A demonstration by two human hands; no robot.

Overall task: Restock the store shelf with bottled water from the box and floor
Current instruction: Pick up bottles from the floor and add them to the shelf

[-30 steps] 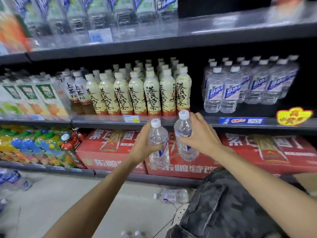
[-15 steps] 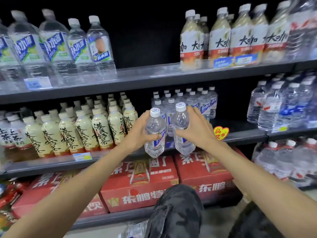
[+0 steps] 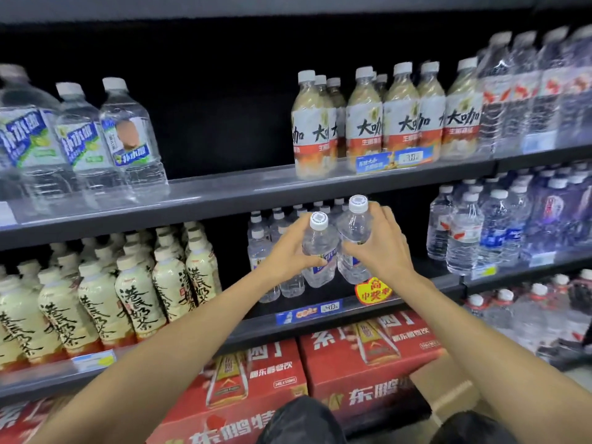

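Observation:
My left hand (image 3: 285, 251) grips a small clear water bottle (image 3: 318, 251) with a white cap and blue label. My right hand (image 3: 381, 248) grips a second, matching water bottle (image 3: 354, 241) just to its right. Both bottles are upright and side by side, held at the front of the middle shelf (image 3: 416, 283). Behind them stands a group of the same small water bottles (image 3: 266, 254) on that shelf. The bottoms of the held bottles sit near the shelf surface; whether they touch it I cannot tell.
Cream milk-tea bottles (image 3: 134, 293) fill the shelf to the left. Larger water bottles (image 3: 480, 232) stand to the right. The shelf above (image 3: 224, 193) carries big water bottles (image 3: 105, 142) and tea bottles (image 3: 384, 116). Red drink cartons (image 3: 368, 357) and a cardboard box (image 3: 448, 389) sit below.
Both hands carried the two bottles up and forward to the middle shelf, right up against the standing water bottles. The view swung right and closer to the shelf.

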